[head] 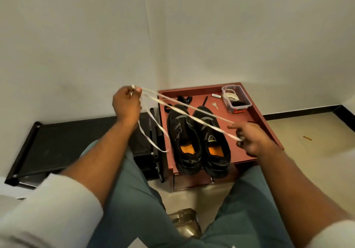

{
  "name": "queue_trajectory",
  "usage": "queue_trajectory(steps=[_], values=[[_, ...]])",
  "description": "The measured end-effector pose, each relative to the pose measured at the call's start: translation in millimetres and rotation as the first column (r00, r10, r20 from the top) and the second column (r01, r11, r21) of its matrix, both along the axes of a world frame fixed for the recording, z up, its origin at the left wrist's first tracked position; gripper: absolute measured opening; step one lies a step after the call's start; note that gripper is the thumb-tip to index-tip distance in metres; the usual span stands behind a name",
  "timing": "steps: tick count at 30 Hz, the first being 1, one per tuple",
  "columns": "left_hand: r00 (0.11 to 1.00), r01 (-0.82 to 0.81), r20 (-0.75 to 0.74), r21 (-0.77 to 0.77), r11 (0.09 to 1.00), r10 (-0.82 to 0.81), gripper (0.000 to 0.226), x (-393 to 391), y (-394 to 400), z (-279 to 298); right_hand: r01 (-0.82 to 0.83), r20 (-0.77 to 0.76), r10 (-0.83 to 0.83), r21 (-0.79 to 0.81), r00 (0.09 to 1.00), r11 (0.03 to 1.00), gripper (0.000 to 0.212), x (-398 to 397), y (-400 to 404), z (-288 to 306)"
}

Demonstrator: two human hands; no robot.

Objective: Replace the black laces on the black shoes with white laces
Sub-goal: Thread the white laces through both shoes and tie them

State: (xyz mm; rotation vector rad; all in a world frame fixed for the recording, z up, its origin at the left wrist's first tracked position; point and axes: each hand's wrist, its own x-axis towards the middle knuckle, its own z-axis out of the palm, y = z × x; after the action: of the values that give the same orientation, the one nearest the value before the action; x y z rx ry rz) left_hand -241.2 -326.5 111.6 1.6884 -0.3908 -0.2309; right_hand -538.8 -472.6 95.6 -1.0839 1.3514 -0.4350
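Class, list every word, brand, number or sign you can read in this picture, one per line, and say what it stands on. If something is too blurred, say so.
No text can be read anywhere in this view.
Right black mesh shoe: a small pale triangular emblem on its tongue, too blurred to read.
Small white tube-like item on the dark red tray: any label too small to read.

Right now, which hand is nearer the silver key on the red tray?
Right. The right hand, pinching the white lace, sits over the tray's near right side, below the key. The left hand is raised off the tray's left edge, farther away.
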Motion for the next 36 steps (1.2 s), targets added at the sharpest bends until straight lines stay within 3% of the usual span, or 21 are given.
queue_trajectory(steps=[2,4,6,8,10,11,12,14,16,20,24,28,30,31,32,33,35,36], values=[[0.998,0.045,0.043,-0.056,0.997,-0.043,0.011,21,-20,40,0.097,0.084,-0.096,-0.008,0.992,0.995,0.012,23,-22,25],[0.991,0.124,0.063,-0.164,0.979,-0.115,0.016,35,-33,85,0.309,0.267,-0.283,-0.063,0.921,0.949,0.012,42,-43,53],[0.96,0.268,0.113,-0.099,0.958,-0.256,0.023,39,-34,116,0.42,0.401,-0.345,-0.114,0.848,0.9,0.01,52,-55,73],[0.903,0.39,0.139,0.136,0.911,-0.407,0.033,30,-26,117,0.334,0.304,-0.256,-0.239,0.918,0.912,0.029,52,-57,73],[0.846,0.42,0.153,0.398,0.816,-0.51,0.032,10,-12,89,0.068,-0.104,-0.129,-0.458,0.986,0.887,0.055,47,-49,49],[0.832,0.427,0.129,0.473,0.771,-0.54,0.023,-2,-5,68,-0.048,-0.216,-0.076,-0.517,0.973,0.855,0.059,45,-38,37],[0.826,0.453,0.078,0.499,0.739,-0.558,0.014,-15,1,45,-0.114,-0.23,-0.016,-0.539,0.973,0.834,0.059,45,-23,26],[0.824,0.514,-0.03,0.459,0.724,-0.566,0.009,-42,15,0,-0.178,-0.141,0.125,-0.48,0.982,0.859,0.043,50,16,9],[0.84,0.533,-0.116,0.359,0.766,-0.531,0.009,-66,29,-36,-0.296,-0.047,0.303,-0.394,0.952,0.87,0.023,59,49,-8],[0.837,0.547,-0.156,0.275,0.79,-0.525,0.007,-81,37,-62,-0.502,0.026,0.539,-0.331,0.842,0.799,0.022,77,87,-32],[0.818,0.575,-0.183,0.29,0.765,-0.546,0.013,-71,35,-64,-0.455,0.048,0.502,-0.354,0.864,0.817,0.015,86,94,-42],[0.768,0.639,-0.186,0.27,0.72,-0.612,0.036,-72,36,-69,-0.407,0.017,0.44,-0.348,0.898,0.845,0.018,87,95,-49],[0.859,0.501,-0.063,0.31,0.808,-0.508,0.04,-74,35,-70,-0.252,0.068,0.292,-0.347,0.954,0.904,0.013,86,95,-50],[0.911,0.397,-0.03,0.322,0.859,-0.41,0.03,-78,36,-70,-0.155,0.111,0.202,-0.337,0.973,0.929,0.011,86,96,-49],[0.934,0.357,-0.093,0.308,0.882,-0.346,0.02,-84,39,-68,-0.076,0.158,0.132,-0.321,0.978,0.944,0.01,85,96,-49],[0.903,0.404,-0.266,0.263,0.876,-0.336,0.02,-92,41,-67,-0.032,0.193,0.095,-0.304,0.977,0.952,0.009,85,98,-49],[0.681,0.539,-0.625,0.072,0.84,-0.383,0.028,-109,44,-64,-0.038,0.226,0.104,-0.28,0.969,0.959,0.007,86,104,-50],[0.614,0.534,-0.686,-0.004,0.845,-0.391,0.025,-113,43,-63,-0.067,0.231,0.132,-0.271,0.964,0.96,0.007,87,108,-50]])
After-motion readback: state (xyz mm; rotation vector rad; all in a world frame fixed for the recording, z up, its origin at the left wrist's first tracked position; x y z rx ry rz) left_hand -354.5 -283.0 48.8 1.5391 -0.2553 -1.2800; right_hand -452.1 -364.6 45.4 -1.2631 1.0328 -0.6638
